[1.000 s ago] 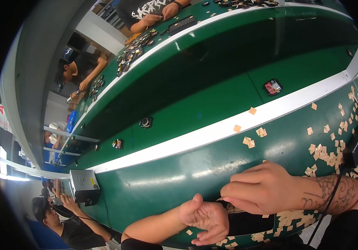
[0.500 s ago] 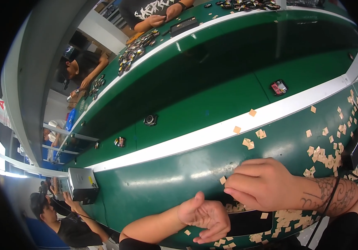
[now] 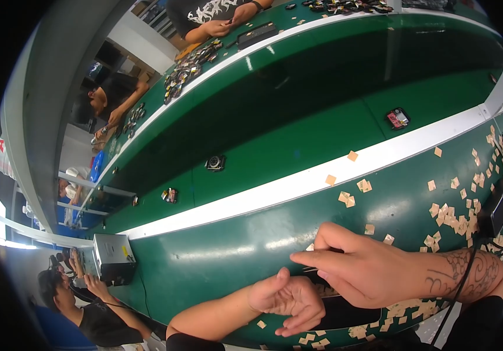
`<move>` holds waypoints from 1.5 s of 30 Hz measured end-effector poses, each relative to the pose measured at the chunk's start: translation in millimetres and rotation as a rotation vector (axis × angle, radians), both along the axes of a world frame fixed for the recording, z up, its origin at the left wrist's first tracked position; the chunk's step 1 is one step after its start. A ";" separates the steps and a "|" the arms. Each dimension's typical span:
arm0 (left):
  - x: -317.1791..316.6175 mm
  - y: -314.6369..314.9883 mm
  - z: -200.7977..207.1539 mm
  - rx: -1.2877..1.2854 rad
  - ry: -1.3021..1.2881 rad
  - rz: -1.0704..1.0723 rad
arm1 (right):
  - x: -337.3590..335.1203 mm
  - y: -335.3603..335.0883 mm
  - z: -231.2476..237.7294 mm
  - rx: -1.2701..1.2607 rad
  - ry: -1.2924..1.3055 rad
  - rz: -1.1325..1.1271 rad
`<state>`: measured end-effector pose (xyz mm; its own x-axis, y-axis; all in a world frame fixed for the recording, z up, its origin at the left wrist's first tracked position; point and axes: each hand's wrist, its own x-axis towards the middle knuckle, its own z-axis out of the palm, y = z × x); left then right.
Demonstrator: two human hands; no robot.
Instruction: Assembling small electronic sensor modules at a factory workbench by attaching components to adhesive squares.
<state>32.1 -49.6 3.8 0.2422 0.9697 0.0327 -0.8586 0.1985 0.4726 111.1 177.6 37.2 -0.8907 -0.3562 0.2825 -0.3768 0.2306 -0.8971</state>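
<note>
My left hand (image 3: 289, 301) is palm up low in the middle, thumb raised and fingers loosely curled, with nothing visible in it. Just to its right, my right hand (image 3: 359, 266) is back up, its index finger stretched left and the thumb tucked below. Thin pale lines show under those fingers; what they belong to, I cannot make out. A small tan square (image 3: 310, 248) peeks out behind the right fingertips. Beneath both hands lies a flat black tray or pad (image 3: 351, 317), partly covered by them. Many tan squares (image 3: 403, 310) are scattered beside it.
Beyond a white rail (image 3: 263, 204), a green conveyor belt carries a round-faced black device (image 3: 215, 163) and a red-and-silver one (image 3: 398, 119). A dark box with cables (image 3: 497, 206) stands right. A metal case (image 3: 114, 257) sits far left. Several people work around the line.
My right index finger has stretched out to the left, and the hand's shift uncovers two tan squares above it. The belt devices have moved right. My left hand stays nearly still.
</note>
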 end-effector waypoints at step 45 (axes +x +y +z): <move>0.6 -0.6 -3.6 -0.027 0.029 0.025 | 2.4 -7.4 -5.3 -0.141 0.084 -0.064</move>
